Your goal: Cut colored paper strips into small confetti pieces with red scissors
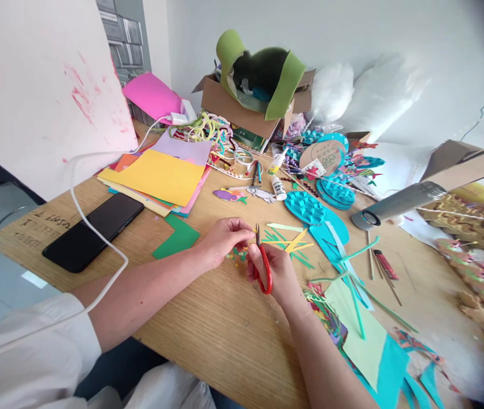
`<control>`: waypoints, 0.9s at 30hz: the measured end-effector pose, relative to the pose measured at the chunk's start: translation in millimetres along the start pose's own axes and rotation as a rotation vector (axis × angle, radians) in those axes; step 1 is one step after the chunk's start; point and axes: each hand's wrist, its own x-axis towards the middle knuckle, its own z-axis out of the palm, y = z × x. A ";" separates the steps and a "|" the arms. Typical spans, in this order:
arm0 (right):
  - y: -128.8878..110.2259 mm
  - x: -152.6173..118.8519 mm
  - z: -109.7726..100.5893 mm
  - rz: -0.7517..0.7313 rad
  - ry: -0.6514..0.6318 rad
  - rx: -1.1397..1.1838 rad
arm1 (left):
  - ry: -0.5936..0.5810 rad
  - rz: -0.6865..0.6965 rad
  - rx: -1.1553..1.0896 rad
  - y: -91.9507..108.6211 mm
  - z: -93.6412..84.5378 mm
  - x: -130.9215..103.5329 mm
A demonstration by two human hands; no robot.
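A white cord (126, 261) crosses in front of a black phone (75, 244) on the wooden table (208, 329). A red lighter (386, 264) lies near a gray bottle (399, 203). At the back sits a brown box (229, 102), beside puffy white stuff (331, 94).

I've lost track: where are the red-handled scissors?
Near the head view's centre, the red-handled scissors are in the right hand, close beside the left hand.

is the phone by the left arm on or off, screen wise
Looks off: the phone lies face up, its glass dark with no lit display showing.
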 end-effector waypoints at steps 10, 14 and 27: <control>0.4 0.1 -3.4 -0.011 0.024 -0.101 | 0.000 0.004 0.005 0.3 0.2 0.3; -1.0 0.6 -4.2 -0.008 0.036 -0.131 | 0.007 0.002 -0.009 0.4 -0.1 0.6; -2.7 0.5 -4.9 0.014 0.034 -0.126 | -0.002 -0.015 -0.009 0.5 -1.3 0.9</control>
